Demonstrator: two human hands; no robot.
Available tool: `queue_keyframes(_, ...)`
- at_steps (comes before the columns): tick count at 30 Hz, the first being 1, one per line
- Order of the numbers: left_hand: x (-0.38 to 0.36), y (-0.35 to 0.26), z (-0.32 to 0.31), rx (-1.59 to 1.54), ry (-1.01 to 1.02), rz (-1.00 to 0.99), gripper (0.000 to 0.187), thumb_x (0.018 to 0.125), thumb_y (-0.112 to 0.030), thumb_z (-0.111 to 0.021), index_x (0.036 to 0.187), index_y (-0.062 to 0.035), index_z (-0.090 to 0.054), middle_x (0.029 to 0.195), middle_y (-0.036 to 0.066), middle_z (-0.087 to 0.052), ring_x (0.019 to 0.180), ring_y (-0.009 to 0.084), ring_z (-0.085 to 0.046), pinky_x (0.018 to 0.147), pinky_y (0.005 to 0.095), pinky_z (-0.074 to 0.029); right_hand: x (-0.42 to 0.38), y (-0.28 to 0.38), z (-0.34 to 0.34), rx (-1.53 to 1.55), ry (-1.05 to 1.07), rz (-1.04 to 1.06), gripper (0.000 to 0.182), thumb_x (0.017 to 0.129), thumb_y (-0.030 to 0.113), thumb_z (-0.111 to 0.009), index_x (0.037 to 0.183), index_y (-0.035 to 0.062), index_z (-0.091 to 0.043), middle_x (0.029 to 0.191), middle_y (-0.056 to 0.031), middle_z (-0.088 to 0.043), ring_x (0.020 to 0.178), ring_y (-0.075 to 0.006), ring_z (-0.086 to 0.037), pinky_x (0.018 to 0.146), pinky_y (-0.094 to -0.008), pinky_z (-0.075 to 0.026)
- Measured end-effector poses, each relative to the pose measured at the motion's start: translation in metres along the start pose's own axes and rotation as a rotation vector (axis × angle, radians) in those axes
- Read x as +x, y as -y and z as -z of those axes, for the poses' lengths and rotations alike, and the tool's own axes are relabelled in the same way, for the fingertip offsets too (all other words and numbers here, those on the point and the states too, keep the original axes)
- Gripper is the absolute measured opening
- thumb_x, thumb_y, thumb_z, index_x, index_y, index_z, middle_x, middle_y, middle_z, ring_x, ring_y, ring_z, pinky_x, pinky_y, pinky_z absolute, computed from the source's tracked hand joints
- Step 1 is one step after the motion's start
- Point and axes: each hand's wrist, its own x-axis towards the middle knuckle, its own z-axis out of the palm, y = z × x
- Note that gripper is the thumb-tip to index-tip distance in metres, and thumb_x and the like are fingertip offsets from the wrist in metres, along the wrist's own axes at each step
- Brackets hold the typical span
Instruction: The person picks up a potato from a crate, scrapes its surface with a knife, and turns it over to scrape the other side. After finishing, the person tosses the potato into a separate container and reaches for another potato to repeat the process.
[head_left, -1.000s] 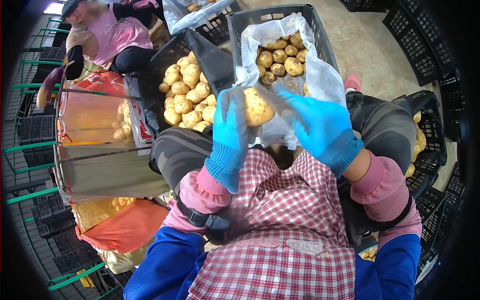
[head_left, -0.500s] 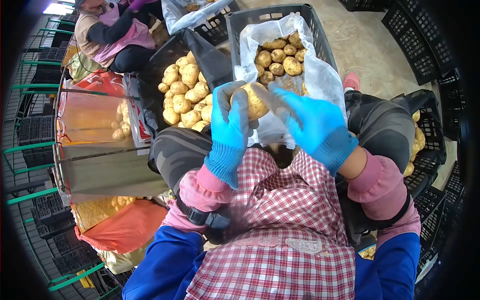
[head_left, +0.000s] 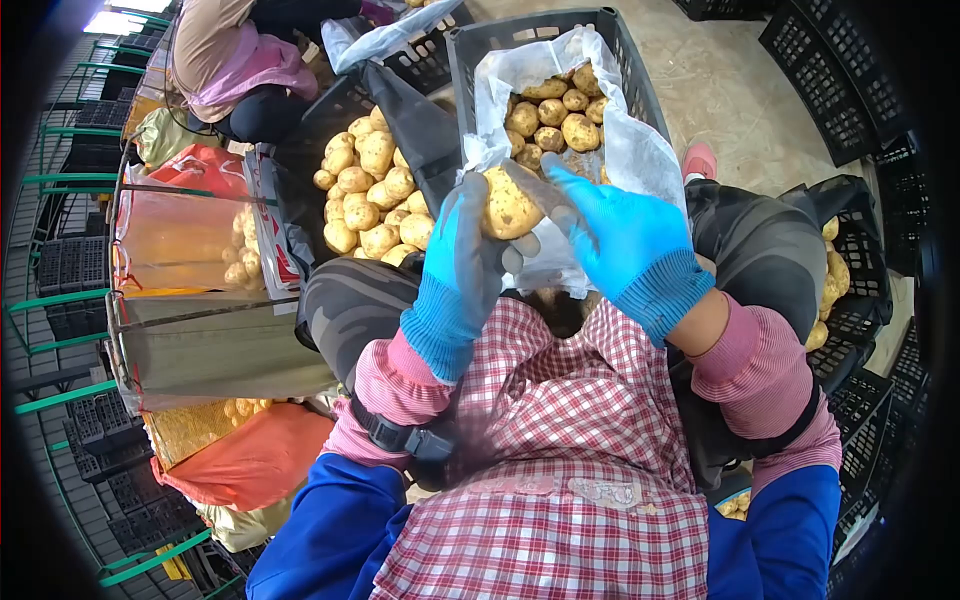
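My left hand [head_left: 462, 255], in a blue glove with a grey palm, is closed around a round, yellow-brown potato [head_left: 511, 205] in front of my chest. My right hand [head_left: 625, 235], gloved the same way, is at the potato's right side with its fingers drawn together. A thin, flat grey shape [head_left: 543, 190] runs from its thumb and forefinger across the potato's face. Whether that is a tool or the grey side of the glove's fingers, I cannot make out. Beyond my hands, brownish potatoes [head_left: 552, 115] lie in a black crate [head_left: 630, 60] with a white liner [head_left: 640, 150].
A second, dark-lined crate holds pale potatoes [head_left: 375, 190] to the left. More potatoes [head_left: 836, 285] sit in a crate by my right knee. Another person [head_left: 245, 70] is seated at upper left. Stacked black crates [head_left: 830, 80] stand at right; a red sack [head_left: 255, 455] lies at left.
My right hand has shifted slightly and its blurred fingers are now sharper against the potato. The potato is turned a little in my left hand. The other person has leaned forward.
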Motion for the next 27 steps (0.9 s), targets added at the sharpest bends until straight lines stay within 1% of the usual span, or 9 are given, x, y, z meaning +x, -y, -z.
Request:
queue_keyframes(3,-0.002,0.001,-0.003,-0.038,0.038,-0.025,0.051,0.106,-0.047,-0.042,0.132,-0.0037,-0.048,0.116,0.010,-0.062,0.100,0.0180,-0.065,0.083,0.0308,-0.055,-0.002,0.004,-0.006,-0.021,-0.008,0.003,0.056,0.094,0.022,-0.061,0.147,0.0146,-0.047,0.089,-0.0157,-0.068,0.076,-0.0314,-0.068,0.064,-0.0434,-0.053)
queue_keyframes(7,-0.008,0.010,-0.003,-0.004,0.102,-0.212,0.047,0.107,-0.042,-0.041,0.129,-0.0013,-0.050,0.115,0.012,-0.063,0.097,0.0193,-0.065,0.085,0.0290,-0.055,-0.003,0.022,0.001,-0.072,0.133,-0.017,0.056,0.093,0.020,-0.061,0.147,0.0133,-0.047,0.092,-0.0158,-0.068,0.077,-0.0319,-0.068,0.065,-0.0434,-0.053)
queue_keyframes(8,-0.006,0.009,-0.001,-0.028,0.112,-0.177,0.047,0.107,-0.041,-0.039,0.129,-0.0008,-0.051,0.115,0.011,-0.064,0.097,0.0191,-0.065,0.084,0.0288,-0.055,-0.002,0.022,0.002,-0.090,0.165,-0.017,0.056,0.093,0.020,-0.061,0.147,0.0132,-0.047,0.092,-0.0160,-0.068,0.077,-0.0321,-0.068,0.065,-0.0434,-0.053)
queue_keyframes(11,0.001,0.003,0.007,-0.173,0.051,0.010,0.052,0.107,-0.044,-0.034,0.128,-0.0001,-0.052,0.110,0.013,-0.065,0.086,0.0183,-0.065,0.074,0.0282,-0.056,0.000,0.001,-0.008,0.155,-0.030,0.046,0.057,0.091,0.019,-0.062,0.146,0.0141,-0.049,0.089,-0.0172,-0.068,0.077,-0.0325,-0.068,0.066,-0.0433,-0.053)
queue_keyframes(12,0.003,0.000,0.011,-0.234,0.016,0.086,0.054,0.107,-0.046,-0.033,0.127,0.0001,-0.052,0.108,0.015,-0.066,0.082,0.0179,-0.065,0.070,0.0280,-0.056,0.004,-0.003,-0.005,0.157,0.012,-0.028,0.053,0.091,0.020,-0.062,0.143,0.0142,-0.051,0.087,-0.0157,-0.068,0.076,-0.0323,-0.068,0.066,-0.0433,-0.053)
queue_keyframes(14,0.008,0.001,0.025,-0.376,0.176,0.200,0.061,0.105,-0.053,-0.032,0.127,0.0000,-0.053,0.104,0.018,-0.067,0.071,0.0180,-0.063,0.061,0.0277,-0.054,0.013,-0.008,0.006,0.156,0.093,-0.180,0.047,0.093,0.023,-0.061,0.139,0.0144,-0.054,0.084,-0.0128,-0.068,0.076,-0.0319,-0.067,0.068,-0.0432,-0.054)
queue_keyframes(15,0.010,0.000,0.026,-0.446,0.260,0.259,0.064,0.104,-0.056,-0.032,0.126,0.0000,-0.054,0.103,0.020,-0.067,0.066,0.0180,-0.062,0.056,0.0275,-0.053,0.010,-0.008,0.003,0.185,0.058,-0.164,0.047,0.093,0.023,-0.060,0.139,0.0152,-0.054,0.084,-0.0134,-0.068,0.076,-0.0324,-0.067,0.068,-0.0436,-0.053)
queue_keyframes(19,0.001,-0.004,0.008,-0.202,-0.009,0.204,0.071,0.101,-0.063,-0.033,0.125,0.0005,-0.055,0.099,0.024,-0.068,0.056,0.0174,-0.056,0.048,0.0256,-0.046,0.006,-0.004,0.000,0.249,0.026,-0.165,0.045,0.094,0.024,-0.059,0.139,0.0184,-0.055,0.083,-0.0150,-0.068,0.077,-0.0340,-0.066,0.069,-0.0451,-0.052)
queue_keyframes(27,-0.002,-0.005,0.003,-0.332,0.083,0.139,0.060,0.103,-0.054,-0.041,0.124,0.0006,-0.055,0.100,0.017,-0.065,0.062,0.0157,-0.054,0.048,0.0249,-0.044,0.012,-0.007,-0.003,0.383,0.085,-0.248,0.044,0.095,0.024,-0.058,0.138,0.0183,-0.055,0.082,-0.0177,-0.067,0.075,-0.0362,-0.065,0.068,-0.0463,-0.052)
